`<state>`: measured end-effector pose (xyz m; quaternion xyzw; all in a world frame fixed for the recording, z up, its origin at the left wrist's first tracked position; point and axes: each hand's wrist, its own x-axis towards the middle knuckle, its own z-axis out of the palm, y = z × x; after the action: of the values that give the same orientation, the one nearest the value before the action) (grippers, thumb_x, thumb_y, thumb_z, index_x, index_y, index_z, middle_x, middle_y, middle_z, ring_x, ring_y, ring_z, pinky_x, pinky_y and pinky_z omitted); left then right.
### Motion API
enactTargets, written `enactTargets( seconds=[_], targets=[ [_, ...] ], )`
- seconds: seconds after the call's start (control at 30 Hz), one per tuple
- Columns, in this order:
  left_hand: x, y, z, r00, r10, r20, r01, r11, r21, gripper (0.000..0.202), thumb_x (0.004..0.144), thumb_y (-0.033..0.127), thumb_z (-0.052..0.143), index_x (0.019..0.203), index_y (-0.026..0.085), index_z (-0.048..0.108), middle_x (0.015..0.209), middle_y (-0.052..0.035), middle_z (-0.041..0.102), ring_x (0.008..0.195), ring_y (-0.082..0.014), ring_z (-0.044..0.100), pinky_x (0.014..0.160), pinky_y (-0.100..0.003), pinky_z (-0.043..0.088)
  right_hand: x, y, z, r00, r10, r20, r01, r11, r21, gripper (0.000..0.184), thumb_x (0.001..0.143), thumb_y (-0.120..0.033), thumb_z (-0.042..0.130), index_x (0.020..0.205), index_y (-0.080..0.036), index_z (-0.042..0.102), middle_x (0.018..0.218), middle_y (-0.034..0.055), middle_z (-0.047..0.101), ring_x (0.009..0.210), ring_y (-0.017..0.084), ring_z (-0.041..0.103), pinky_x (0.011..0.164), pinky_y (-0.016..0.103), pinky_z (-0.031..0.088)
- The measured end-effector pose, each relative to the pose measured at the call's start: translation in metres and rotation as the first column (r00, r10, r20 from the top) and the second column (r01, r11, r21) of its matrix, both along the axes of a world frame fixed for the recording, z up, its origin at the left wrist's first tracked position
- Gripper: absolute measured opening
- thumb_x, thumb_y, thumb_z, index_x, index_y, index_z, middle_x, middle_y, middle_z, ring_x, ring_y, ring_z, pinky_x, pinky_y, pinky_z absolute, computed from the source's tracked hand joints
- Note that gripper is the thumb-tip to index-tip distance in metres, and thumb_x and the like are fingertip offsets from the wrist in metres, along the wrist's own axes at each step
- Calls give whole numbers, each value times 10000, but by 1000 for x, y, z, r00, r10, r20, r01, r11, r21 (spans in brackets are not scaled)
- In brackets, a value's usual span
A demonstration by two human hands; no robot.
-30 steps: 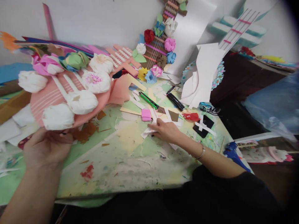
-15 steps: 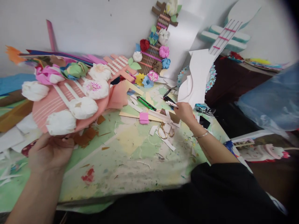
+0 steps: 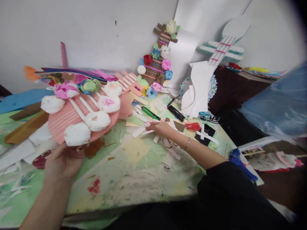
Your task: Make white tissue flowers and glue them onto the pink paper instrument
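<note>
My left hand (image 3: 64,161) is closed on the lower edge of a pink paper lute (image 3: 59,123), which is tilted up off the table. White paper flowers (image 3: 78,134) cover much of its body, with a pink one and a green-blue one along the top. My right hand (image 3: 158,128) is over the middle of the table, its fingers closed around a slim white pen-like stick (image 3: 149,131). By its fingertips lies a white paper strip (image 3: 138,131); a small pink piece there is partly covered. Gold-handled scissors (image 3: 168,143) lie just below this hand.
Behind my right hand lie a green cutter (image 3: 151,113) and black pens (image 3: 176,113). A brown flowered lute (image 3: 155,64) and a white-and-teal one (image 3: 223,51) lean at the wall. A phone (image 3: 205,134), red packet (image 3: 192,126) and blue tool (image 3: 242,164) lie rightward.
My right hand has moved left and toward me, from beside the black pens to the paper strips, still with the white stick. My left hand keeps hold of the pink lute. The view has shifted.
</note>
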<state>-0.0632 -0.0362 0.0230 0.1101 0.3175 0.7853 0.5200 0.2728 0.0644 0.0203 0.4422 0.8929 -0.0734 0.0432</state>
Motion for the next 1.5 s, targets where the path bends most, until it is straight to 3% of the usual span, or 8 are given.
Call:
enactTargets(
  seconds=[0.27, 0.5, 0.7, 0.9, 1.1, 1.23, 1.33, 1.5],
  targets=[
    [43, -38, -11, 998, -15, -64, 7, 994, -110, 457, 760, -53, 461, 1037, 231, 689, 888, 10, 751, 632, -129, 684, 568, -193, 593, 38, 20, 10, 915, -390, -109, 396, 917, 43, 305, 925, -359, 572, 1167, -176, 601, 1197, 85, 621, 1046, 200, 620, 898, 417, 530],
    [111, -61, -24, 990, -98, 98, 122, 955, -271, 386, 835, -17, 509, 1063, 243, 681, 1002, -24, 739, 776, -135, 715, 687, -231, 624, 70, 18, 31, 574, -655, -492, 691, 710, -138, 308, 923, -376, 571, 1133, -153, 601, 1105, 65, 641, 936, 175, 636, 801, 371, 553],
    [133, -65, -25, 977, -211, 8, 207, 948, -243, 470, 793, 75, 662, 1205, 284, 574, 1221, -43, 662, 913, -191, 713, 804, -340, 620, 59, -13, 50, 199, -607, -769, 532, 726, -436, 366, 924, -415, 434, 901, -117, 644, 656, -12, 530, 466, 60, 400, 477, 234, 395],
    [122, -74, -13, 913, -407, -34, 367, 854, -370, 471, 794, 149, 671, 1225, 251, 514, 1354, -109, 572, 1103, -312, 653, 859, -466, 597, 29, -36, 68, -26, -528, -849, 202, 829, -522, 366, 769, -491, 556, 718, -156, 692, 612, -3, 507, 532, 96, 467, 482, 240, 402],
    [88, -98, 14, 587, -775, -235, 532, 588, -609, 322, 822, 360, 654, 1056, 153, 575, 1130, -159, 674, 831, -267, 714, 537, -290, 575, 2, -40, 71, -99, -526, -845, 19, 848, -530, 303, 741, -442, 664, 693, -144, 683, 526, -36, 507, 424, 45, 408, 386, 193, 302],
    [81, -78, 42, 255, -687, -680, 521, 690, -502, 386, 856, 516, 573, 994, 158, 618, 935, -93, 680, 672, -172, 653, 522, -254, 535, -16, -43, 77, -73, -551, -831, -115, 833, -542, 302, 721, -438, 712, 742, -139, 679, 586, -15, 597, 431, 58, 494, 386, 193, 387],
    [94, -38, 60, 186, -457, -870, 383, 849, -364, 368, 911, 479, 504, 1123, 187, 577, 981, -66, 665, 779, -152, 643, 676, -254, 549, -27, -47, 83, -70, -555, -829, -186, 823, -536, 298, 698, -420, 747, 772, -143, 667, 646, -5, 647, 440, 64, 531, 389, 195, 437],
    [121, 23, 73, 34, -474, -880, 665, 668, -334, 304, 924, 422, 462, 960, 148, 589, 939, -70, 641, 823, -164, 610, 671, -255, 522, -31, -48, 84, -47, -546, -836, -248, 817, -520, 282, 695, -376, 786, 770, -139, 652, 602, -16, 644, 459, 76, 575, 416, 190, 488]
  ],
)
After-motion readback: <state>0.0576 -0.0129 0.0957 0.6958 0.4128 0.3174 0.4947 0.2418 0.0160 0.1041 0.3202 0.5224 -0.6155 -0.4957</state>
